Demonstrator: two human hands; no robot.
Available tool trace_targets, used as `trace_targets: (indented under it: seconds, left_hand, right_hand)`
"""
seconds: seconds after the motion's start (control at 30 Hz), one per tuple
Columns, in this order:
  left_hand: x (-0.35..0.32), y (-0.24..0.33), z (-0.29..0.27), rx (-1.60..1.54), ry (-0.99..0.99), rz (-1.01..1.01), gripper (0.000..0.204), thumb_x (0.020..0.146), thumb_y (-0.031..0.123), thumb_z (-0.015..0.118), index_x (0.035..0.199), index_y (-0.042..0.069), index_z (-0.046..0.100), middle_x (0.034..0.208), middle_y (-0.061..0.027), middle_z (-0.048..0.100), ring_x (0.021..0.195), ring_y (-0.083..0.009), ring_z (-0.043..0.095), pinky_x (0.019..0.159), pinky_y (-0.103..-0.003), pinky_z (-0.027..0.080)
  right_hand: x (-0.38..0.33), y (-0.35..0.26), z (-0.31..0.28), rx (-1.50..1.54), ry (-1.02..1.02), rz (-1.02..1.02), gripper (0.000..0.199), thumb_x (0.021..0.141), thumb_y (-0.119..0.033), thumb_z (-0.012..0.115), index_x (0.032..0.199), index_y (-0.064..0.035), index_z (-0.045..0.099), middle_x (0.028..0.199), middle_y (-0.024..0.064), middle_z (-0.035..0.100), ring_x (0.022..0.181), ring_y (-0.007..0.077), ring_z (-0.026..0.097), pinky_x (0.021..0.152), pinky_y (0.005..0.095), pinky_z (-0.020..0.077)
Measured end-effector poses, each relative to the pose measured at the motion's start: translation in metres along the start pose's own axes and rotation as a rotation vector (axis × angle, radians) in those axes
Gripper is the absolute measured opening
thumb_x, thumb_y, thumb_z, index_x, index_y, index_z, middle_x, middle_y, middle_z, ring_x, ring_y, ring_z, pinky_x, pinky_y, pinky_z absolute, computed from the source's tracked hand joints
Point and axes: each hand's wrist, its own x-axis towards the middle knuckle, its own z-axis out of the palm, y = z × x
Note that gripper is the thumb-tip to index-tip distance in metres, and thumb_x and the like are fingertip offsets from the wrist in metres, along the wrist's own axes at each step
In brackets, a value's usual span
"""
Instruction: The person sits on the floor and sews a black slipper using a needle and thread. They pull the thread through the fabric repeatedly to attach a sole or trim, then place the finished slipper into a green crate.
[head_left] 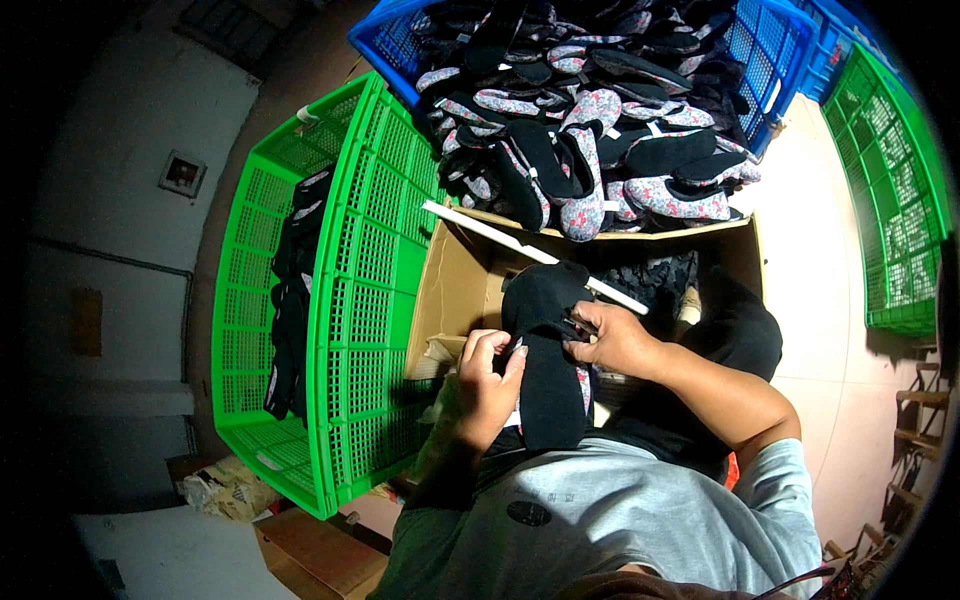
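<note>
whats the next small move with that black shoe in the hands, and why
Probably set the black shoe into the green crate on the person's left. The left hand and right hand both grip it over the cardboard box, a few dark shoes already lie in that crate, and the blue crate ahead is heaped with floral ones. Whether work on it is finished cannot be told.

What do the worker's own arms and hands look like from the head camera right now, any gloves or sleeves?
Both hands are bare, no gloves: the left hand and right hand. The forearms are uncovered too. A short grey sleeve of a grey T-shirt ends above the right elbow. No watch, rings or bands are visible.
</note>
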Motion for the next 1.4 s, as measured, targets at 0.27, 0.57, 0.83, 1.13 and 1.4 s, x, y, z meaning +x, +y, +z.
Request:
trace_targets:
  seconds: [0.27, 0.57, 0.83, 1.13, 1.4]
  left_hand:
    - [-0.007, -0.010, -0.010, 0.053, 0.034, -0.056, 0.026, 0.078, -0.009, 0.073, 0.094, 0.002, 0.055, 0.095, -0.0118, 0.056, 0.075, -0.0221, 0.060, 0.068, -0.034, 0.051]
    - [-0.012, -0.016, -0.009, 0.180, 0.104, 0.012, 0.029, 0.074, -0.010, 0.071, 0.095, 0.003, 0.055, 0.094, -0.0132, 0.058, 0.077, -0.0281, 0.062, 0.070, -0.037, 0.053]
    - [-0.011, -0.013, -0.009, 0.170, 0.107, 0.030, 0.030, 0.072, -0.011, 0.070, 0.094, 0.003, 0.056, 0.094, -0.0127, 0.059, 0.076, -0.0268, 0.061, 0.068, -0.036, 0.053]
    - [-0.011, -0.012, -0.007, 0.164, 0.122, 0.035, 0.028, 0.071, -0.009, 0.071, 0.092, 0.003, 0.058, 0.094, -0.0120, 0.060, 0.076, -0.0269, 0.062, 0.069, -0.037, 0.053]
    - [-0.008, -0.011, -0.006, 0.159, 0.091, 0.033, 0.028, 0.070, -0.008, 0.072, 0.092, 0.003, 0.058, 0.093, -0.0118, 0.060, 0.075, -0.0267, 0.062, 0.068, -0.037, 0.053]
  right_hand:
    - [0.001, 0.003, 0.002, -0.021, 0.022, 0.097, 0.032, 0.078, -0.018, 0.078, 0.099, -0.0005, 0.062, 0.089, 0.0231, 0.067, 0.087, 0.0413, 0.068, 0.078, 0.0466, 0.0524]
    - [0.000, -0.004, -0.002, -0.080, -0.011, 0.204, 0.031, 0.081, -0.023, 0.075, 0.099, -0.0011, 0.063, 0.089, 0.0251, 0.069, 0.088, 0.0443, 0.068, 0.079, 0.0491, 0.0526]
    - [0.002, 0.001, -0.001, -0.095, -0.022, 0.224, 0.033, 0.080, -0.025, 0.076, 0.100, -0.0014, 0.063, 0.090, 0.0261, 0.069, 0.089, 0.0451, 0.068, 0.080, 0.0507, 0.0526]
    - [0.004, 0.000, -0.003, -0.135, -0.052, 0.221, 0.037, 0.081, -0.026, 0.075, 0.105, -0.0017, 0.062, 0.092, 0.0250, 0.070, 0.091, 0.0439, 0.069, 0.082, 0.0502, 0.0538]
    - [0.003, -0.009, -0.007, -0.205, -0.093, 0.264, 0.030, 0.087, -0.019, 0.073, 0.107, 0.0001, 0.063, 0.092, 0.0192, 0.070, 0.088, 0.0308, 0.070, 0.083, 0.0413, 0.0530]
